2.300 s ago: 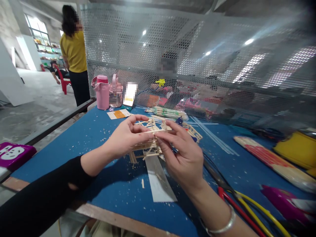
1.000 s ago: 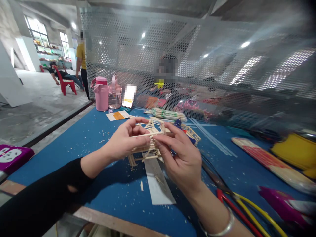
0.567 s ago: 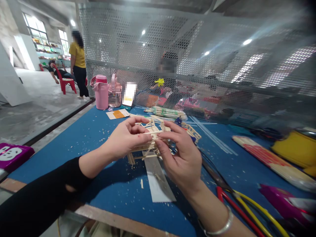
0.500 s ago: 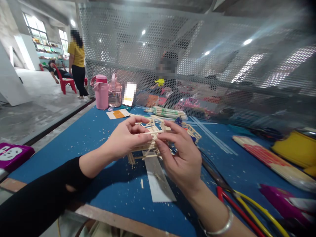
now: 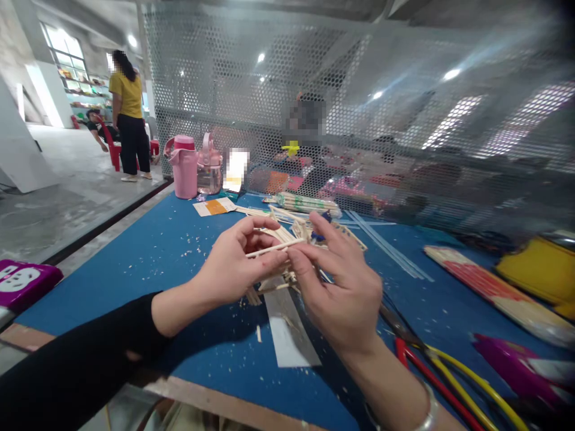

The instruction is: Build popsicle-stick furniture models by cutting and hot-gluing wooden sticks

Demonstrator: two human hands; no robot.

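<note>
A pale thin wooden stick [image 5: 272, 249] lies across the fingers of both hands above the blue table. My left hand [image 5: 238, 257] is closed around the stick, thumb in front. Pinched thumb and fingertips of my right hand [image 5: 336, 272] hold the stick's right end. Behind and below the fingers is a structure of pale sticks [image 5: 300, 228], partly hidden by the hands. Beneath it, a white strip of paper [image 5: 291, 335] lies on the table among small wood chips.
Red and yellow handled pliers [image 5: 442, 377] lie at right, near packaged sticks [image 5: 494, 293] and a yellow pouch [image 5: 539, 269]. A pink flask [image 5: 184, 170], a bottle [image 5: 209, 173] and a lit phone [image 5: 235, 170] stand at the back. Beyond the table, a person in yellow [image 5: 129, 108] stands.
Both hands have shifted slightly right, and the stick between them is now tilted more, its right end higher. The stick structure has turned behind the hands. The person in yellow has moved left.
</note>
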